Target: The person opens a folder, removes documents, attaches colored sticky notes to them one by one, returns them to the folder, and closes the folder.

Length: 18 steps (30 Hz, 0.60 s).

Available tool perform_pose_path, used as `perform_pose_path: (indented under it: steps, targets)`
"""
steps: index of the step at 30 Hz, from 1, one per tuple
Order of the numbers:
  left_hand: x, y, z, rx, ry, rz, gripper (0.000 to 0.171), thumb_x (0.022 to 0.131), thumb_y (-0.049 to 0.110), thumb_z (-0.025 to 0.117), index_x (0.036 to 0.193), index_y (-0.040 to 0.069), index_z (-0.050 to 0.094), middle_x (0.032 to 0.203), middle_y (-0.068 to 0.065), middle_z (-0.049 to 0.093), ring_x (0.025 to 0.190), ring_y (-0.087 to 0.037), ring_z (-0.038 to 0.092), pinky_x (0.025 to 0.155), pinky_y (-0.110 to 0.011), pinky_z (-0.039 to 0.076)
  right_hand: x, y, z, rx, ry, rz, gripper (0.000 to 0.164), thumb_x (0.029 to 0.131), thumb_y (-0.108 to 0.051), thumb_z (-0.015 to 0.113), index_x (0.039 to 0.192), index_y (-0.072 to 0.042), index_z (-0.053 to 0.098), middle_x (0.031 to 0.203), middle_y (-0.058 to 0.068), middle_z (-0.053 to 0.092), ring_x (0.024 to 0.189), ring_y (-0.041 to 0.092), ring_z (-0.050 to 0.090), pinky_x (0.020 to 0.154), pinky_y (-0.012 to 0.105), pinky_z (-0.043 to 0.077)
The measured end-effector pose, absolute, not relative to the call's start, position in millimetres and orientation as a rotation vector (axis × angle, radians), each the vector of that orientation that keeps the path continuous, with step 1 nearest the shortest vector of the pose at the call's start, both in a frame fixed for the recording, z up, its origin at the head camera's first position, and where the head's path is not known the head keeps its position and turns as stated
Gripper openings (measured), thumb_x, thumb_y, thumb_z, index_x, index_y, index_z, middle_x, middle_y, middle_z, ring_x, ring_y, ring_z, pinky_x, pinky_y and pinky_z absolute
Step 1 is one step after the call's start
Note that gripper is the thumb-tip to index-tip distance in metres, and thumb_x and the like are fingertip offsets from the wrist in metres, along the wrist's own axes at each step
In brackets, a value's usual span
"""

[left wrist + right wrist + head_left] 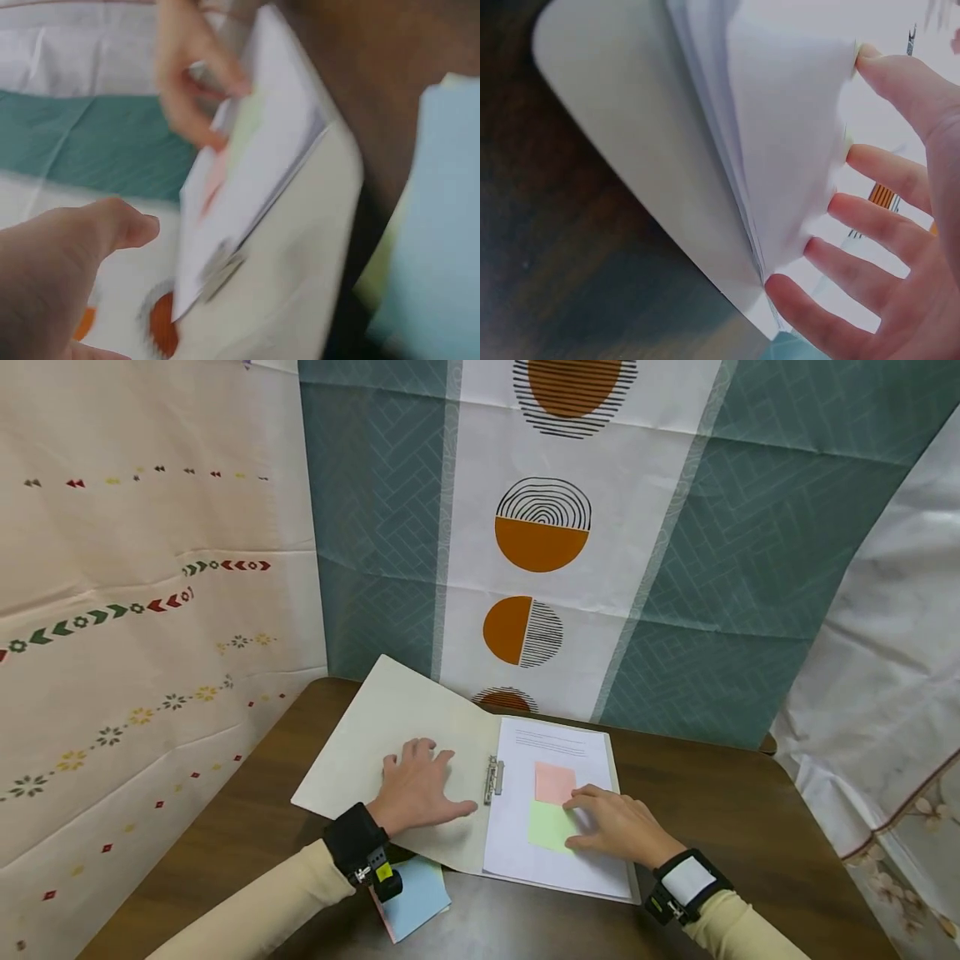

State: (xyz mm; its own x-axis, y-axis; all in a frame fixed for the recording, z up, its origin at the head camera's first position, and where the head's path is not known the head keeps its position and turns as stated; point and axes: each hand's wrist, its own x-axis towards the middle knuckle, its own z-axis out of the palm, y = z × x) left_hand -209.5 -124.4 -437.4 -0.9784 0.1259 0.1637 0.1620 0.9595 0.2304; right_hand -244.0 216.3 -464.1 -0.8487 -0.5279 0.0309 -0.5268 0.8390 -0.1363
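A white ring binder (420, 718) lies spread out on the table, with a metal clip (492, 779) at its spine and a stack of printed paper (517, 852) on its right side. A pink sticky note (553, 782) and, just below it, a green sticky note (550, 825) are on the top sheet. My right hand (626, 828) has its fingers spread at the right edges of the notes; in the right wrist view, its fingertips (821, 247) meet the paper. Fingers apart, my left hand (420, 787) is over the binder's left cover, holding nothing.
A blue sticky note pad (418, 897), with pink and yellow edges showing beneath, lies in front of the binder near my left wrist. The brown wooden table (720, 810) meets a hanging patterned cloth (667, 568) at the back, with more cloth at both sides.
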Motion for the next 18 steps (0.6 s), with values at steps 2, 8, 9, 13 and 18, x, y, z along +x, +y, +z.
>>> perform_pose_path:
  steps: [2, 8, 9, 13, 18]
  targets:
    - [-213.2, -136.2, -426.1, -0.189, -2.938, -0.374, 0.09, 0.072, 0.072, 0.071, 0.137, 0.011, 0.062, 0.142, -0.022, 0.052, 0.132, -0.039, 0.045, 0.093, -0.065, 0.042, -244.3, 217.0, -464.3, -0.868, 3.005, -0.216, 0.057, 0.072, -0.062, 0.082, 0.12, -0.032, 0.072, 0.133, -0.001, 0.068, 0.112, 0.024, 0.07, 0.075, 0.05, 0.057]
    - [-214.0, -173.8, -393.8, -0.112, -2.896, -0.372, 0.093, 0.074, 0.07, 0.071, 0.142, 0.008, 0.057, 0.146, -0.025, 0.049, 0.134, -0.043, 0.043, 0.094, -0.07, 0.04, -245.5, 218.4, -465.2, -0.88, 3.01, -0.2, 0.056, 0.073, -0.062, 0.081, 0.12, -0.032, 0.072, 0.133, -0.001, 0.068, 0.112, 0.024, 0.07, 0.075, 0.049, 0.057]
    - [-213.5, -180.2, -389.7, -0.095, -2.899, -0.367, 0.094, 0.074, 0.071, 0.071, 0.143, 0.008, 0.056, 0.147, -0.025, 0.048, 0.135, -0.044, 0.042, 0.095, -0.072, 0.039, -245.6, 218.3, -465.1, -0.882, 3.007, -0.206, 0.057, 0.073, -0.062, 0.081, 0.12, -0.032, 0.072, 0.133, 0.0, 0.068, 0.113, 0.025, 0.07, 0.075, 0.05, 0.057]
    - [-209.8, -202.6, -376.0, -0.026, -2.921, -0.371, 0.099, 0.075, 0.07, 0.07, 0.147, 0.005, 0.051, 0.148, -0.027, 0.045, 0.137, -0.048, 0.036, 0.095, -0.074, 0.037, -245.6, 217.4, -464.4, -0.889, 3.001, -0.213, 0.057, 0.073, -0.062, 0.081, 0.12, -0.031, 0.072, 0.132, 0.001, 0.069, 0.113, 0.025, 0.07, 0.075, 0.051, 0.058]
    - [-204.5, -220.8, -368.9, 0.081, -2.962, -0.411, 0.107, 0.075, 0.065, 0.073, 0.151, -0.002, 0.038, 0.145, -0.033, 0.042, 0.131, -0.052, 0.038, 0.091, -0.075, 0.038, -245.2, 217.0, -464.5, -0.869, 2.996, -0.209, 0.057, 0.072, -0.062, 0.082, 0.119, -0.032, 0.072, 0.13, 0.001, 0.069, 0.112, 0.024, 0.069, 0.077, 0.051, 0.058]
